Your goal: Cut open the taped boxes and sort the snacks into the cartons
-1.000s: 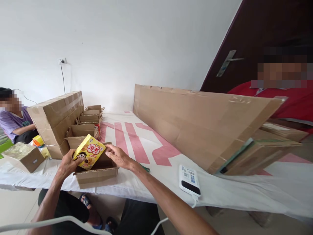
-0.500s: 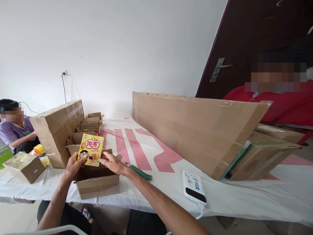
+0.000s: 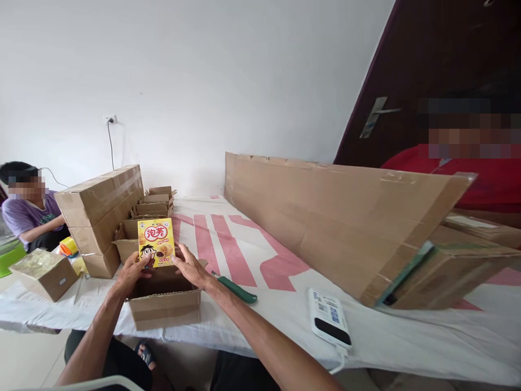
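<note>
Between my two hands a yellow snack box point(image 3: 158, 241) stands upright, its printed front with red lettering and a cartoon face turned toward me. My left hand point(image 3: 134, 270) grips its lower left side, thumb on the front. My right hand point(image 3: 191, 266) holds the lower right edge with thumb and fingers. Right below is an open cardboard carton point(image 3: 165, 312) at the table's near edge; its inside is dark and I cannot make out what it holds. A green-handled tool point(image 3: 238, 289) lies on the cloth right of the carton.
Stacked cardboard boxes point(image 3: 91, 212) and several open cartons point(image 3: 152, 206) line the left. A tall cardboard panel point(image 3: 325, 217) crosses the right side. A white device point(image 3: 329, 317) with a cable lies near the front edge. One person point(image 3: 35, 212) sits left, another point(image 3: 468, 179) behind the panel.
The yellow box is now more upright and squarer to me, with both hands still on it. The whole view has shifted slightly, so the surroundings sit a little farther right.
</note>
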Available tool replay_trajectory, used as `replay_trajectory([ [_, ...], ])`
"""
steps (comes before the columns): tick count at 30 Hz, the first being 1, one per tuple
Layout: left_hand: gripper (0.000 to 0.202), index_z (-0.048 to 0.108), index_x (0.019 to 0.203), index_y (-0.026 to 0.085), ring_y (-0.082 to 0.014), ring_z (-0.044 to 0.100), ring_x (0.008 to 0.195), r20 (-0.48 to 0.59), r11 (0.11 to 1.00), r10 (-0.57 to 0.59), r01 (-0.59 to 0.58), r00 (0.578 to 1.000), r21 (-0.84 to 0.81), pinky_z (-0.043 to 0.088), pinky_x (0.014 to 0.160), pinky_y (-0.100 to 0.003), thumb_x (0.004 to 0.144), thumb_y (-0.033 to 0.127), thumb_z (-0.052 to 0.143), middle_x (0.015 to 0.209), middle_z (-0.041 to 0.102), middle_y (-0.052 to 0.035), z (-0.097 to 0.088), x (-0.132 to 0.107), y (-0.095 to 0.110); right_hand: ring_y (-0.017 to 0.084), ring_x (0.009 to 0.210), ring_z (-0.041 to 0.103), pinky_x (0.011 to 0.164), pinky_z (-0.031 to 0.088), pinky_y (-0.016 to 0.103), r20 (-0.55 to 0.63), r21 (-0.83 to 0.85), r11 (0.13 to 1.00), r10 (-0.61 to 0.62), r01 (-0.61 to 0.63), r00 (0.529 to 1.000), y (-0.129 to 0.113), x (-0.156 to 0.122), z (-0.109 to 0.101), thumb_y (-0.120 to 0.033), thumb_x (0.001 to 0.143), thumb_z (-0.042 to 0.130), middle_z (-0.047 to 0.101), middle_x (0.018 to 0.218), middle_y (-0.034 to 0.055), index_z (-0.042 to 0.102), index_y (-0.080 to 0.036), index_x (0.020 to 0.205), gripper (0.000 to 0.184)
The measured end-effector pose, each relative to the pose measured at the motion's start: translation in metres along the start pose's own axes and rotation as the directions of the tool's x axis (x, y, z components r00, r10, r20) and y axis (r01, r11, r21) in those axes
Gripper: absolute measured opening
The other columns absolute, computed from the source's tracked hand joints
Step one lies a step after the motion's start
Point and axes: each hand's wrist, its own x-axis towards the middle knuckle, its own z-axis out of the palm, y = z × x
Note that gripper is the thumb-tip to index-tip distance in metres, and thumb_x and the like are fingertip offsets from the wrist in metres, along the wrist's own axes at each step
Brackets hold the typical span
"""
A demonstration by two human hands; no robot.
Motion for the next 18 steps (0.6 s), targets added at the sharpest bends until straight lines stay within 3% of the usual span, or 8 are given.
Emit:
replay_trajectory([
  [4,0.078,0.070,0.105,0.017,-0.0203,0.071,0.082,-0.005,1.000,0.015,-0.015,1.000,-0.005,0.056,0.067,-0.029,0.064,0.081,0.089,0.099,0.075,-0.0077,-0.0013,0.0031,0.0010,0.026,0.118,0.070,0.078,0.063,0.035,-0.025,0.005,1.000,-0.029,0.029,0.999,-0.0024,0.0037,0.0022,-0.040,0.100,0.057,0.069,0.138,0.0098,0.041,-0.030,0.155,0.058],
  [10,0.082,0.072,0.122,0.018,-0.0243,0.073,0.091,0.021,1.000,-0.004,0.004,1.000,-0.014,0.057,0.071,-0.030,0.061,0.068,0.097,0.114,0.078,-0.0120,-0.0043,0.0017,-0.0032,0.024,0.106,0.072,0.077,0.062,0.036,-0.048,0.014,1.000,-0.004,0.004,0.999,0.0048,0.0029,0.0049,-0.040,0.099,0.059,0.068,0.136,0.0105,0.042,-0.028,0.156,0.061],
  [18,0.079,0.074,0.121,0.018,-0.0233,0.072,0.089,0.027,0.999,0.000,0.001,1.000,-0.033,0.057,0.072,-0.030,0.061,0.063,0.098,0.116,0.078,-0.0126,-0.0092,0.0054,-0.0034,0.023,0.102,0.071,0.077,0.062,0.037,-0.039,0.012,1.000,-0.001,0.002,0.999,0.0071,0.0103,0.0065,-0.040,0.099,0.058,0.066,0.143,0.0135,0.042,-0.026,0.158,0.062],
])
